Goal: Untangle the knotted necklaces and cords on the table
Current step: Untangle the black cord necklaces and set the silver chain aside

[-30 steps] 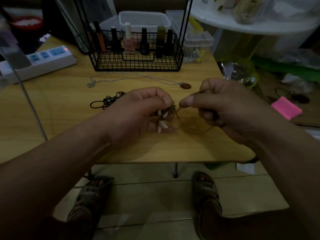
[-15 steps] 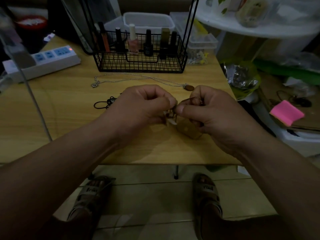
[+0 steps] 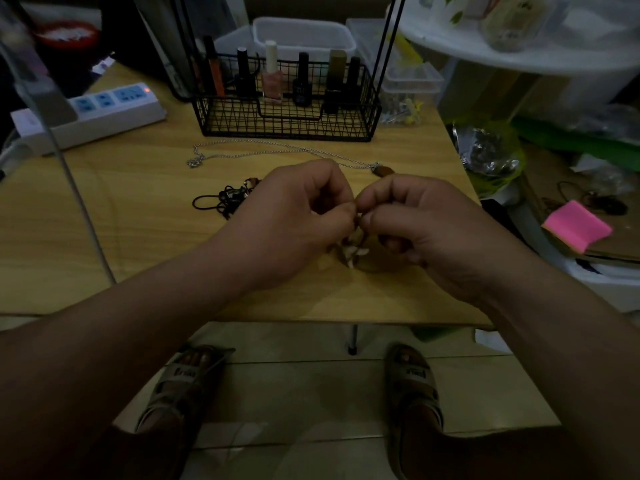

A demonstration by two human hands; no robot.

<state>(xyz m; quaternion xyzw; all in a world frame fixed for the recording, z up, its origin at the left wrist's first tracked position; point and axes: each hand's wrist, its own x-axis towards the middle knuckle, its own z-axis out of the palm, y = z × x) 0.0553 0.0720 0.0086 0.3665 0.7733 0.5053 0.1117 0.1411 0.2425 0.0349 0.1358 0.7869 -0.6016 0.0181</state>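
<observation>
Pinch grips both sides: left hand (image 3: 294,216) and right hand (image 3: 422,220) nip the knotted bead cord (image 3: 353,252) between thumb and forefinger, in front of the wire basket (image 3: 287,123); cord judged light, limp, thin, so hold beside the knot

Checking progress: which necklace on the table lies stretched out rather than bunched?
The silver chain, drawn out before the wire basket. The black cord lies bundled; the pale-beaded necklace is pinched by the left hand and right hand.

The wooden table (image 3: 131,244) carries a wire basket (image 3: 284,117), power strip (image 3: 93,116), silver chain (image 3: 221,155) and black cord tangle (image 3: 225,201).
</observation>
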